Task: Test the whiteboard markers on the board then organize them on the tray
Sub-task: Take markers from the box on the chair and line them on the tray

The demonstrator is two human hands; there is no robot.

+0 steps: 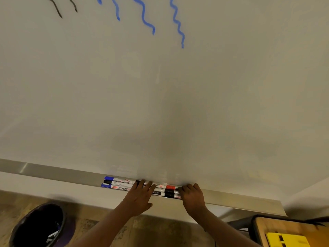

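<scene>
Several whiteboard markers [122,184] lie lengthwise in rows on the metal tray [53,172] under the whiteboard [160,95]. Two blue-capped ones and a black-capped one point left; a red-capped marker [170,187] and black-capped ones [169,193] lie to the right. My left hand [140,196] rests on the middle of the markers with its fingers straight. My right hand [193,196] touches the right ends of the markers, its fingers bent over them. Black and blue squiggles [147,16] mark the top of the board.
A dark round bin [41,227] stands on the floor at the lower left. A wooden table corner [277,227] with a yellow object [286,240] sits at the lower right. The tray runs on to the right past my hand.
</scene>
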